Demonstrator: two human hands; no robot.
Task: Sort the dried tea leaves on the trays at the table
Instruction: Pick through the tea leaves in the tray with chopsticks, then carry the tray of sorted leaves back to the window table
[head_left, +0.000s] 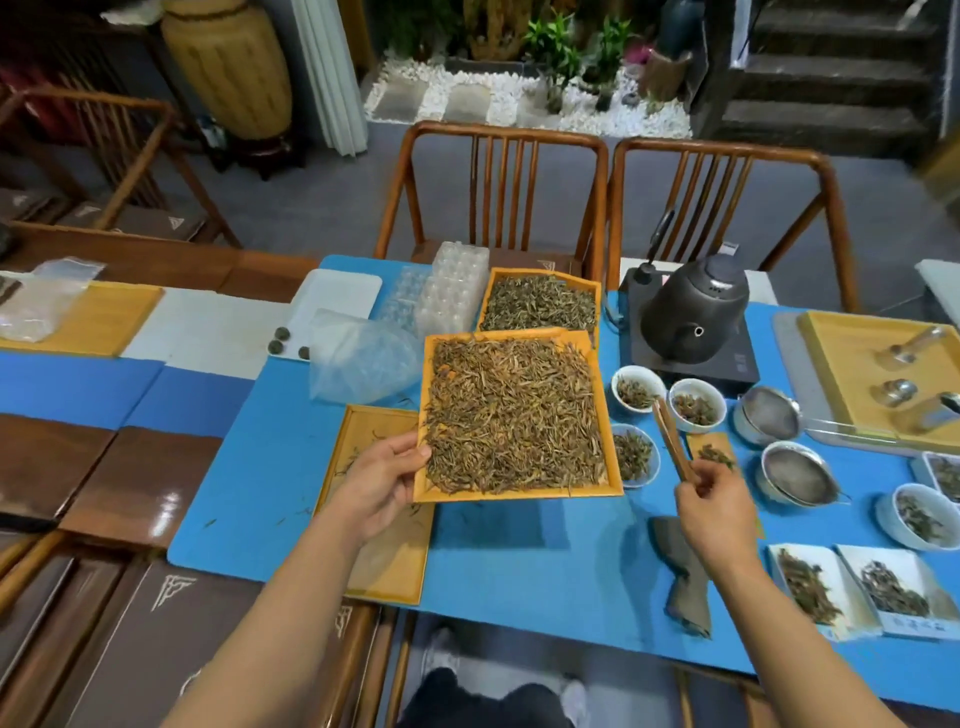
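**Loaded tea tray held one-handed above the table: spill risk noted**

The left hand (382, 480) pinches the near-left edge of the orange-rimmed square tray (613, 415), thumb on the rim and fingers beneath. The tray is heaped with brown dried tea leaves (514, 415) and appears lifted clear of the blue table mat (519, 561), overlapping a nearly bare flat wooden tray (379, 561) to its left. The right hand (714, 506) is curled round a pair of slim brown wooden tongs (672, 439), whose tips reach between the white ceramic bowls of leaves (639, 388).

Hazards, as judged:
- The tray is supported at one edge only. Any tilt toward its far-right corner would slide leaves over the low rim into the bowls just beside it, mixing grades.
- The second tray of greener leaves (537, 304) lies just behind. A forward tip would contaminate that lot.
- The tongs are close to the bowls, so a careless sweep could knock one over.
- The dark grey kettle on its black base (693, 312) stands near. Loose leaves could scatter onto it.

Markings: the white rectangular dishes (883, 587) at near right carry printed label strips, too small to read. No brand is legible anywhere.
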